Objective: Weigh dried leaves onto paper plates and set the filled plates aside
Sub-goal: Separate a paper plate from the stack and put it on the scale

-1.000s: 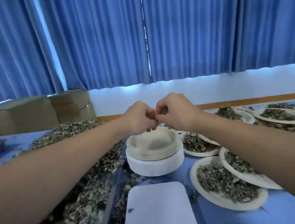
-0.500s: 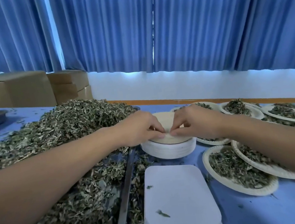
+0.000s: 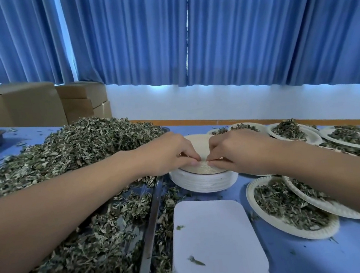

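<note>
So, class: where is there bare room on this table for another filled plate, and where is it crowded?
Bare blue table lies near right, bordered by the scale and the nearest filled plate. Crowded: leaf pile on the left, overlapping plates far right.

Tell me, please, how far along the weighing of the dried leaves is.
Done: several filled plates lie aside on the right. In hand: the left hand and right hand pinch the near rim of the top plate on the stack of empty paper plates, apparently peeling it off; the white scale platform holds only stray leaf bits. Left: a big heap of dried leaves on the left awaits weighing.
</note>
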Demonstrator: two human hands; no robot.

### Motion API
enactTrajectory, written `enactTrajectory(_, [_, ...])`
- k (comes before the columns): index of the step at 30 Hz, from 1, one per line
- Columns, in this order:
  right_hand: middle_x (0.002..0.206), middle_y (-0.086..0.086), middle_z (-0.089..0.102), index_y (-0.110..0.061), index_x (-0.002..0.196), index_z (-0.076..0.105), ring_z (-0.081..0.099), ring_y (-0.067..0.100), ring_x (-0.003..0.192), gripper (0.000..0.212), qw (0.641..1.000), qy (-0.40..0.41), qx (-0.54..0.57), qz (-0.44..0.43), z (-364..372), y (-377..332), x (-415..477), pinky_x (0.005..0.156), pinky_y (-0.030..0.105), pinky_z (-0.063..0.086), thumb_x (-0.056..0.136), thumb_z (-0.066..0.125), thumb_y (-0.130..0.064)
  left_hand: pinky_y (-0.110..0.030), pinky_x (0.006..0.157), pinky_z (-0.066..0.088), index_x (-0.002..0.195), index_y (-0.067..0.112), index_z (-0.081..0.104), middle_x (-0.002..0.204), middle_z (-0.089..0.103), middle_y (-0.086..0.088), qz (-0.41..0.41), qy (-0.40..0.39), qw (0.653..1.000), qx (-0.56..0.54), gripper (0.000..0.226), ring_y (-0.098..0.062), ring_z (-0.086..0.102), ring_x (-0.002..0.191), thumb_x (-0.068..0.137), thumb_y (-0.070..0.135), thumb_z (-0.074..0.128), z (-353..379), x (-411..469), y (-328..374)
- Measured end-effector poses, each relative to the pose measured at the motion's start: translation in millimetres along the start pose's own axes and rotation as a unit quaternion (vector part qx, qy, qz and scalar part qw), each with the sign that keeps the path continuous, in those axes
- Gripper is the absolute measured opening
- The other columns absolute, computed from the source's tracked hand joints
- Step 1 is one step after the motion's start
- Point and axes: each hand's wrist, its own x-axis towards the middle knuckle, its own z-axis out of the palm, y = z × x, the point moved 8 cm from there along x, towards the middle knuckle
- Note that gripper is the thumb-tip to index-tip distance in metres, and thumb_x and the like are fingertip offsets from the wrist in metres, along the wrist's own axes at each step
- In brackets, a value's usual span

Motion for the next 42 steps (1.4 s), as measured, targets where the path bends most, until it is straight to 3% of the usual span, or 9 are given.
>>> enactTrajectory(7, [0.106, 0.007, 0.05, -0.01, 0.118, 0.056, 0.06, 0.031, 0.074, 0.032, 0.985, 0.014, -0.168, -0.033, 1.2, -15.8, 3.6, 0.06, 0.039, 0.044, 0.109, 0.028, -0.022, -0.044, 0.076, 0.049, 0.09, 0.015, 0.072, 0.081, 0.067, 0.0, 0.017, 0.015, 0.998, 0.051, 0.024, -0.025, 0.061, 0.077, 0.102, 0.029, 0.056, -1.5, 1.9, 11.2])
enactTrajectory(12, [0.113, 0.006, 0.049, -0.012, 0.115, 0.056, 0.059, 0.029, 0.076, 0.029, 0.983, 0.086, -0.162, 0.025, -28.6, -8.6, -10.5, 0.063, 0.042, 0.051, 0.108, 0.032, -0.027, -0.036, 0.074, 0.044, 0.101, 0.018, 0.074, 0.082, 0.06, 0.011, 0.049, 0.11, 0.982, 0.146, 0.02, -0.022, 0.061, 0.084, 0.101, 0.027, 0.056, -30.1, -9.3, 35.8])
enactTrajectory(16, [0.087, 0.009, 0.064, -0.007, 0.09, 0.071, 0.056, 0.031, 0.058, 0.035, 0.948, 0.305, -0.089, 0.007, -63.9, -34.5, -56.9, 0.043, 0.041, 0.046, 0.105, 0.044, -0.025, -0.041, 0.077, 0.049, 0.105, 0.02, 0.073, 0.091, 0.068, 0.006, 0.081, 0.109, 0.978, 0.159, 0.027, -0.022, 0.062, 0.088, 0.104, 0.033, 0.05, -35.6, -44.2, 67.4])
enactTrajectory(20, [0.074, 0.001, 0.052, -0.007, 0.081, 0.063, 0.046, 0.019, 0.062, 0.027, 0.872, 0.445, 0.126, 0.163, -40.8, -28.3, -117.5, 0.055, 0.034, 0.038, 0.101, 0.05, -0.02, -0.045, 0.08, 0.054, 0.123, 0.021, 0.069, 0.109, 0.07, 0.001, 0.145, 0.067, 0.97, 0.183, 0.028, -0.025, 0.065, 0.102, 0.104, 0.033, 0.051, 3.5, -102.7, 107.2])
enactTrajectory(27, [0.054, -0.008, 0.034, -0.014, 0.061, 0.039, 0.037, 0.013, 0.05, 0.043, 0.867, 0.371, 0.234, 0.236, 38.1, -46.8, -157.4, 0.051, 0.024, 0.027, 0.101, 0.055, -0.015, -0.036, 0.093, 0.05, 0.12, 0.023, 0.07, 0.117, 0.068, 0.011, 0.076, -0.035, 0.992, 0.097, 0.04, -0.011, 0.062, 0.11, 0.105, 0.048, 0.043, 44.7, -145.4, 115.3])
enactTrajectory(30, [0.049, -0.005, 0.031, -0.013, 0.059, 0.036, 0.036, 0.015, 0.049, 0.048, 0.864, 0.354, 0.256, 0.248, 44.8, -46.8, -164.0, 0.05, 0.021, 0.025, 0.102, 0.056, -0.013, -0.034, 0.095, 0.05, 0.113, 0.018, 0.073, 0.111, 0.071, 0.009, 0.021, 0.094, 0.995, -0.005, 0.043, -0.009, 0.064, 0.106, 0.104, 0.046, 0.042, 19.8, -158.5, 104.6])
enactTrajectory(33, [0.046, -0.001, 0.033, -0.011, 0.057, 0.037, 0.035, 0.014, 0.047, 0.047, 0.872, 0.32, 0.268, 0.255, 57.7, -49.3, -168.6, 0.049, 0.023, 0.026, 0.098, 0.059, -0.015, -0.039, 0.074, 0.051, 0.088, 0.021, 0.066, 0.086, 0.063, 0.007, -0.134, 0.187, 0.972, 0.039, 0.038, -0.012, 0.061, 0.08, 0.102, 0.044, 0.039, 7.1, -184.3, 71.6])
enactTrajectory(36, [0.045, 0.001, 0.035, -0.012, 0.056, 0.037, 0.033, 0.014, 0.046, 0.048, 0.876, 0.305, 0.269, 0.261, 62.6, -50.5, -168.2, 0.048, 0.027, 0.027, 0.098, 0.059, -0.019, -0.035, 0.058, 0.046, 0.078, 0.024, 0.054, 0.075, 0.06, 0.005, -0.262, 0.071, 0.961, 0.054, 0.036, -0.012, 0.058, 0.063, 0.104, 0.043, 0.038, 33.5, -201.5, 41.9])
enactTrajectory(42, [0.043, -0.003, 0.034, -0.017, 0.055, 0.035, 0.03, 0.012, 0.042, 0.049, 0.882, 0.294, 0.251, 0.271, 63.0, -51.6, -165.8, 0.046, 0.037, 0.037, 0.097, 0.058, -0.023, -0.032, 0.056, 0.034, 0.08, 0.025, 0.042, 0.076, 0.056, 0.005, -0.247, -0.007, 0.963, 0.106, 0.031, -0.013, 0.054, 0.066, 0.108, 0.033, 0.03, 51.9, -201.9, 41.3])
